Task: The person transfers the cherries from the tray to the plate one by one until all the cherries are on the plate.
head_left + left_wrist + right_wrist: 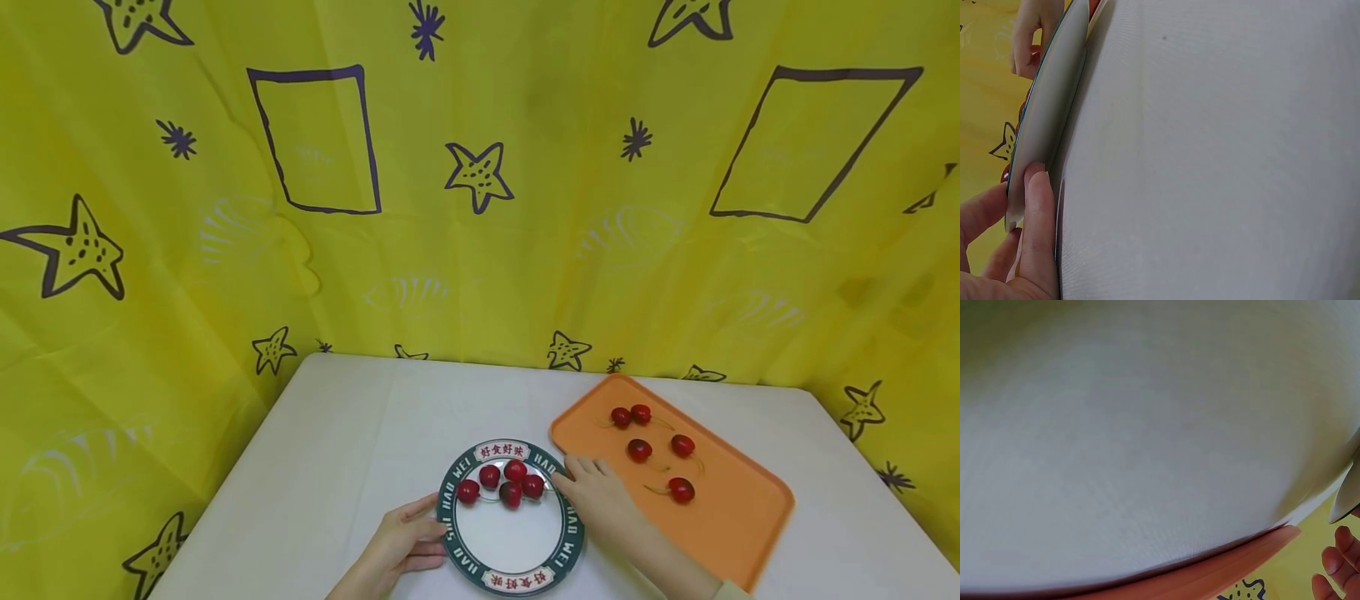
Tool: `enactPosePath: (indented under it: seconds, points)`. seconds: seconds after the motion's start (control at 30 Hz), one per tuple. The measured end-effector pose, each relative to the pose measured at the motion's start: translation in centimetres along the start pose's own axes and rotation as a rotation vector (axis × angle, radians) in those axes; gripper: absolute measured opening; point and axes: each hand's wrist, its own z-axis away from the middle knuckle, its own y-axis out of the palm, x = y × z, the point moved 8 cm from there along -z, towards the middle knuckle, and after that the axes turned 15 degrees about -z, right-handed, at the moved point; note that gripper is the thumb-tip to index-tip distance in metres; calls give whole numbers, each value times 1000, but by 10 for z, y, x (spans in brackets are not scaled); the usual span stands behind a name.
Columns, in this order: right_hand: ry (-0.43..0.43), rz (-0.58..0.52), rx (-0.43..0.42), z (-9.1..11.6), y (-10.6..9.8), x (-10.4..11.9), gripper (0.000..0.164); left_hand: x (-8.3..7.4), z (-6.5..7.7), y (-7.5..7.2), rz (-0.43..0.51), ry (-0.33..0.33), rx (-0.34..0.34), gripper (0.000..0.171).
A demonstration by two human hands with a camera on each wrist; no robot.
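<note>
Down at the front of the white table (300, 492), the left hand (405, 537) has a proper hold on the plate (506, 537), thumb at the rim and fingers tucked underneath. It's a white one with a dark green rim and some lettering. The right hand (603, 500) is over on the opposite rim, fingers loosely bent; honestly can't tell if it's pinching a stem there or holding nothing. Five red cherries (510, 495) sit bunched on the back half of the plate, front half bare. Just right of that, partly behind the right arm, there's an orange tray (738, 521) lying at an angle with five more cherries (681, 490) scattered on it, stems and all. Behind everything hangs a yellow curtain (540, 267) covered in doodled starfish.
</note>
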Motion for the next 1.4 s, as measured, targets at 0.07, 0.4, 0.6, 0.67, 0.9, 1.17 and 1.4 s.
enactPosePath:
  seconds: [0.07, 0.4, 0.6, 0.67, 0.9, 1.17, 1.4]
  points:
    - [6, 1, 6, 0, 0, 0, 41, 0, 0, 0, 0, 3, 5, 64]
    - [28, -27, 20, 1, -2, 2, 34, 0, 1, 0, -1, -3, 1, 65]
    - [37, -29, 7, 1, -4, 2, 25, 0, 1, 0, -2, -3, -1, 65]
    - [30, -26, -13, 2, -5, 3, 23, 0, 1, 0, -2, 9, 2, 65]
    - [30, -50, -99, 5, -17, 2, 15, -1, 1, 0, -3, 45, 12, 64]
    - [92, -54, -254, 12, -47, -20, 25, 0, 1, 0, -5, 22, 2, 65]
    - [212, -48, -324, 24, -73, -58, 39, -1, 1, 0, -2, 27, -1, 65]
